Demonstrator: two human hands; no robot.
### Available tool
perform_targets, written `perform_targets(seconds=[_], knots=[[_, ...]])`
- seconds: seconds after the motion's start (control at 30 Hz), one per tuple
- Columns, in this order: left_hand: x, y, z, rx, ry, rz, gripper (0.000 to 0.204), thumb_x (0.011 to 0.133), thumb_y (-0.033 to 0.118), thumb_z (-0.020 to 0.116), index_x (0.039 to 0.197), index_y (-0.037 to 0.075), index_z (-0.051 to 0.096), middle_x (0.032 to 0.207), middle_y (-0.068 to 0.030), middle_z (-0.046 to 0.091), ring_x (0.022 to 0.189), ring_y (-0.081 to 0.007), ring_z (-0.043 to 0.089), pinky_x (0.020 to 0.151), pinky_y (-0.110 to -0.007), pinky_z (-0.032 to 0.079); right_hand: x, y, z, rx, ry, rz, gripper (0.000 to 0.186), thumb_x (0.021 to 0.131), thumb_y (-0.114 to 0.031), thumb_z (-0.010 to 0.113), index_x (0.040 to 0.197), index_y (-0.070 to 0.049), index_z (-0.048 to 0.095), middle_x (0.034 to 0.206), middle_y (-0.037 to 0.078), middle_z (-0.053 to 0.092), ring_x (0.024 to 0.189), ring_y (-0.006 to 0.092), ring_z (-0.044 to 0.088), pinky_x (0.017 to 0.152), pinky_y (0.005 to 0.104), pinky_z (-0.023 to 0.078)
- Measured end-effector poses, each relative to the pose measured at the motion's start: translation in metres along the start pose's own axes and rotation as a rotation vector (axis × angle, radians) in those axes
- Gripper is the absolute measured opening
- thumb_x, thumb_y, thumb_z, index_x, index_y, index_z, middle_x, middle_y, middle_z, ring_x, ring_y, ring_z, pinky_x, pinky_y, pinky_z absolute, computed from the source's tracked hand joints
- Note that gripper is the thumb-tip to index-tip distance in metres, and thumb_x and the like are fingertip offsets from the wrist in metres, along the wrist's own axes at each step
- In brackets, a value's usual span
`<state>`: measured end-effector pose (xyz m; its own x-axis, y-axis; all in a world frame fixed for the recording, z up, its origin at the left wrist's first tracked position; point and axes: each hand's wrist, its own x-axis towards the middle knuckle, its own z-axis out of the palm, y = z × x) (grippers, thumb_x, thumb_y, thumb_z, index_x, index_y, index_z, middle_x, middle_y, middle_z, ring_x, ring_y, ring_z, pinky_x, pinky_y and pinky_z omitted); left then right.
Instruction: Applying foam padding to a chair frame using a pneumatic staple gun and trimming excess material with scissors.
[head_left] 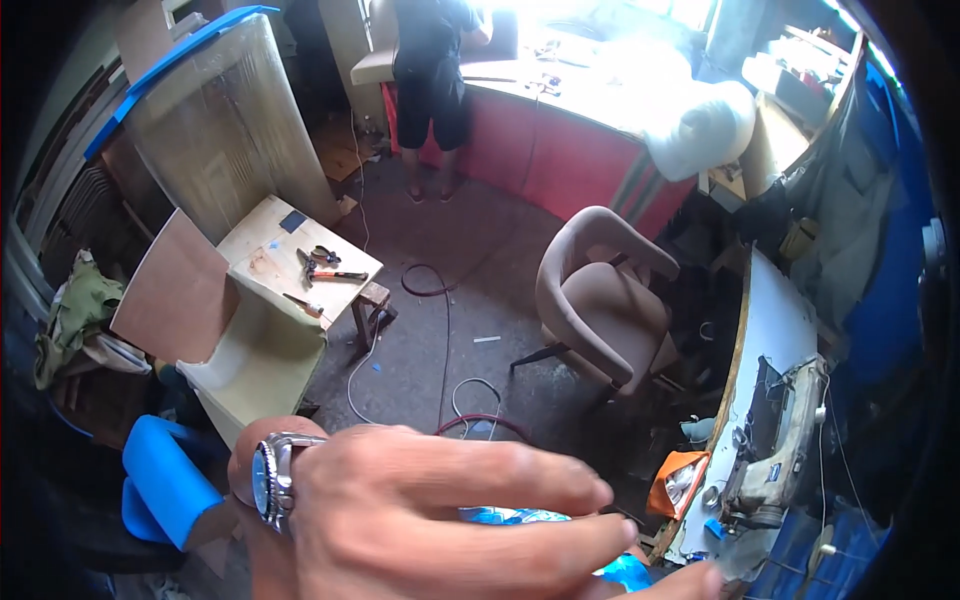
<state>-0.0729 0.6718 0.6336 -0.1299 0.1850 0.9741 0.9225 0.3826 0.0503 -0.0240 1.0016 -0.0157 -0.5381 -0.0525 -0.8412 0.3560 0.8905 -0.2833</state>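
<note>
My left hand [450,510] fills the lower middle of the view, back up, with its fingers stretched to the right. A metal wristwatch [275,478] with a blue face sits on the wrist. A glossy blue sheet [520,517] shows between the fingers and the thumb [690,582] below them, and the hand seems to pinch it. Most of the sheet is hidden under the hand. My right hand is out of sight.
A beige armchair [600,310] stands on the dark floor, with cables [440,330] lying about. On the left are a low wooden stand with tools [300,265], leaning boards [225,130] and blue foam [165,480]. A sewing machine [775,450] sits on the right table. A person [432,70] stands at the far red counter.
</note>
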Motion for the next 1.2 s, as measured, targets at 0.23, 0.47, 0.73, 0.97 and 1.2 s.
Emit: perform_targets(seconds=[0.23,0.47,0.73,0.97,1.2], knots=[[-0.126,-0.028,-0.180,0.208,0.164,-0.550,0.030,0.089,0.012,0.083,0.104,0.008,0.058,0.103,-0.0139,0.070,0.089,-0.0201,0.070,0.077,-0.035,0.058,0.088,0.034,0.056,-0.317,-0.131,0.031,0.084,0.066,-0.067,0.083,0.119,-0.001,0.076,0.126,0.021,0.073,0.121,0.0324,0.070,0.099,0.0423,0.056],[-0.511,0.083,-0.320,0.736,-0.583,-1.845,0.036,0.091,0.038,0.073,0.085,0.002,0.071,0.092,-0.0235,0.072,0.084,-0.0424,0.069,0.075,-0.052,0.054,0.130,-0.024,0.114,-0.435,-0.074,-0.009,0.090,0.066,-0.076,0.078,0.119,-0.003,0.076,0.129,0.020,0.072,0.124,0.0338,0.068,0.101,0.0450,0.054],[-0.714,0.310,-0.240,0.325,-0.535,-2.610,0.041,0.098,0.038,0.060,0.112,0.004,0.077,0.114,-0.0218,0.073,0.106,-0.0355,0.069,0.089,-0.046,0.054,-0.004,-0.208,0.099,-0.396,0.039,-0.246,0.068,0.075,-0.063,0.077,0.100,0.001,0.077,0.108,0.025,0.076,0.106,0.0394,0.074,0.090,0.0469,0.058],[-0.677,0.288,-0.291,0.393,-0.165,-2.055,0.029,0.099,0.027,0.063,0.107,0.003,0.078,0.104,-0.0115,0.077,0.091,-0.0214,0.071,0.079,-0.037,0.056,-0.034,-0.324,0.096,-0.443,0.016,-0.178,0.063,0.077,-0.058,0.079,0.102,-0.001,0.078,0.107,0.019,0.077,0.101,0.0355,0.075,0.087,0.0439,0.058],[-0.434,0.107,-0.429,0.099,0.829,-1.633,0.029,0.111,0.022,0.051,0.115,0.001,0.070,0.095,-0.0038,0.071,0.079,-0.0090,0.062,0.072,-0.025,0.050,0.017,-0.386,0.111,-0.432,-0.189,-0.402,0.052,0.086,-0.044,0.076,0.114,-0.001,0.073,0.104,0.017,0.076,0.100,0.0298,0.074,0.084,0.0436,0.054]])
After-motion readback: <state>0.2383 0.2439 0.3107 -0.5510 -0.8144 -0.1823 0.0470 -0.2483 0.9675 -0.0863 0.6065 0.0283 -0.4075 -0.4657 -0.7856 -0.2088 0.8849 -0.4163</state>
